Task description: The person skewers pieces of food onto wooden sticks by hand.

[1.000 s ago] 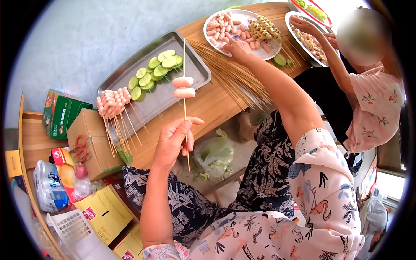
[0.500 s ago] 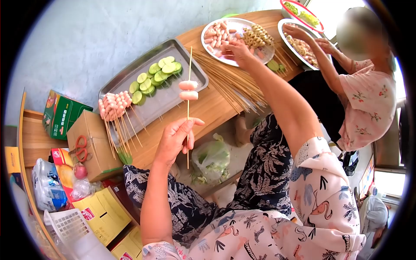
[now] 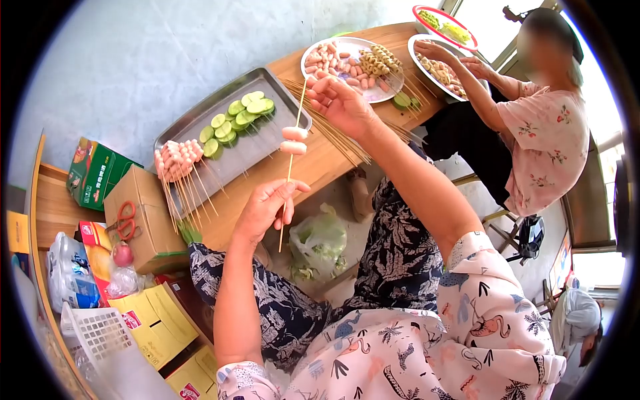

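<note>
My left hand (image 3: 268, 208) pinches a wooden skewer (image 3: 289, 175) that points upward with two small pink sausages (image 3: 293, 141) threaded on it. Near the skewer's upper tip is my right hand (image 3: 340, 103), its fingertips closed on a sausage that shows partly between them. Just beyond that hand, a white plate (image 3: 399, 81) bears loose sausages and spiral-cut skewered pieces. Bare skewers (image 3: 337, 141) lie in a bundle on the wooden table. To the left, a metal tray (image 3: 190, 127) holds green slices on skewers and a pile of sausage skewers (image 3: 179, 160).
A person (image 3: 543, 133) at the right reaches into a bowl (image 3: 417, 48) of food. A red-rimmed basin (image 3: 475, 41) stands behind it. A cardboard box (image 3: 143, 217) with red scissors (image 3: 123, 221) is at the left. A plastic bag of greens (image 3: 319, 243) sits below the table.
My right hand has left the plate and come to the skewer's tip with a sausage. The skewer now leans slightly right. The view has shifted, bringing the other person further in.
</note>
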### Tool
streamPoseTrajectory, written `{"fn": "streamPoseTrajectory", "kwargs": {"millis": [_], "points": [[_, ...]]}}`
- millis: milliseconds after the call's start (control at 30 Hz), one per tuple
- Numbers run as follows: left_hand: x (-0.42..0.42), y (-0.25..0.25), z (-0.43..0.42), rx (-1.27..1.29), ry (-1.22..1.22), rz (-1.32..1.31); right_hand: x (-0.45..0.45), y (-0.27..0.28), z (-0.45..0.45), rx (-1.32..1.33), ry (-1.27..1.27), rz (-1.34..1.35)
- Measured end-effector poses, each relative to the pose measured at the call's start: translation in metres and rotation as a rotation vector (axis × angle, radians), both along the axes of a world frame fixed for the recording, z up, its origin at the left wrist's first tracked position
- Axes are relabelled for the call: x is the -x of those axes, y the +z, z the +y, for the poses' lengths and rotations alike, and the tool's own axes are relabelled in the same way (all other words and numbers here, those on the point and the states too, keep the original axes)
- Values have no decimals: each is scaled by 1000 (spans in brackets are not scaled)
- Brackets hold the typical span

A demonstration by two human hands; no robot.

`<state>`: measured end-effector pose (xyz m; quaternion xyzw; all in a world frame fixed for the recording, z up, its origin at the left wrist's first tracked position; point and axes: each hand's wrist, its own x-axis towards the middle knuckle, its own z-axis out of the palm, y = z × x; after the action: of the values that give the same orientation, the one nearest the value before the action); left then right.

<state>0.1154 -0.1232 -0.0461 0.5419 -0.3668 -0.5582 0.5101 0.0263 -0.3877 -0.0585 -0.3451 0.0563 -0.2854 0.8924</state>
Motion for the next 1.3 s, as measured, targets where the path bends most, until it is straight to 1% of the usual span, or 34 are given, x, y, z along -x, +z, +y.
{"fn": "streamPoseTrajectory", "kwargs": {"millis": [33,133,300,367,700,1300], "points": [[0,1,1,1,-3,-8,-2,-1,-1,51,28,-14],[-3,0,4,-10,-6,-13,-9,-2,0,40,65,-56],[-2,-1,-1,-20,-8,-49,-18,3,3,7,39,-80],[-1,-1,-3,-22,-13,-47,-19,7,6,-46,23,-59],[0,0,-4,-35,6,-43,-19,6,4,-68,1,-68],[-1,-1,-3,-31,-7,-56,-22,6,3,-104,36,-76]]}}
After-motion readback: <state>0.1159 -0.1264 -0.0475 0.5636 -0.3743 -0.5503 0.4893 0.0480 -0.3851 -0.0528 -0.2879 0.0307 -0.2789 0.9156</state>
